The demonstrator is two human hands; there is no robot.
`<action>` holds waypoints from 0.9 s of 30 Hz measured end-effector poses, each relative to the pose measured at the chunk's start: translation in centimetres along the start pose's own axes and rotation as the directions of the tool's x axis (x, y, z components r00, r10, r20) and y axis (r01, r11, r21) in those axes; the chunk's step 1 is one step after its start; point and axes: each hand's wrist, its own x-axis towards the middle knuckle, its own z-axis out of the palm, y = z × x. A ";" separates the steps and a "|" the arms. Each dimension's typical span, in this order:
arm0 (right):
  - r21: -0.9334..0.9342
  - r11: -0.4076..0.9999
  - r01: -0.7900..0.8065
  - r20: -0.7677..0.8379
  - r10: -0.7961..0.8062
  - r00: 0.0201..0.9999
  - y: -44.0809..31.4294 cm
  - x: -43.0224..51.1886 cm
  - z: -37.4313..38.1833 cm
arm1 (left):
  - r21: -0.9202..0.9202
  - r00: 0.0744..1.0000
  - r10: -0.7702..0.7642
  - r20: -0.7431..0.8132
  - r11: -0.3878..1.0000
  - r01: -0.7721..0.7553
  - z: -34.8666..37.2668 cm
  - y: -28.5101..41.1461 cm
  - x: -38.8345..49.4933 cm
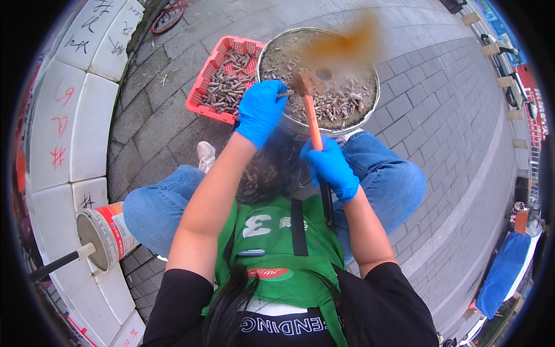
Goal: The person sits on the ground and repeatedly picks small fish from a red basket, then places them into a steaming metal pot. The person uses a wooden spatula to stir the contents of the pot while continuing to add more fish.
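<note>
My right hand (331, 167), in a blue glove, grips the orange-and-black handle of a hammer-like tool. Its rusty, wedge-shaped head (303, 83) is over a round, concrete-topped block (323, 39) between my knees. My left hand (262, 112), also gloved in blue, is at the block's left edge with its fingertips curled together beside the tool head. Whether a shell is pinched there is hidden. Small pointed spiral snail shells (340, 104) and fragments are scattered over the block. More shells (225, 89) fill much of a red perforated plastic basket (203, 109) left of the block.
Grey paving (438, 117) surrounds me. White blocks with handwriting (89, 126) line the left side, beside a concrete-filled bucket with a pole (119, 230). A red hose or cable loop (168, 24) lies at upper left. Parked scooters (514, 93) stand far right. Orange blur covers part of the block.
</note>
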 end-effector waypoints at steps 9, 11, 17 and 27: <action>-0.013 1.000 -0.016 -0.008 0.016 1.000 -0.1 0.1 0.3 | -0.796 0.927 -0.368 0.066 0.541 0.271 -2.4 -1.2 -1.8; 0.014 1.000 0.013 -0.004 -0.013 1.000 0.6 0.3 -0.2 | -0.835 0.928 -0.357 0.105 0.475 0.277 -4.0 -1.6 -1.9; -0.005 0.999 0.041 0.001 -0.041 0.999 0.6 0.2 0.0 | -0.809 0.902 -0.424 -0.084 0.557 0.187 -5.5 -6.4 -0.4; -0.010 1.000 -0.007 0.015 0.007 1.000 0.7 0.2 -0.2 | 0.083 0.496 -0.635 0.592 0.660 0.747 2.7 -15.6 -13.8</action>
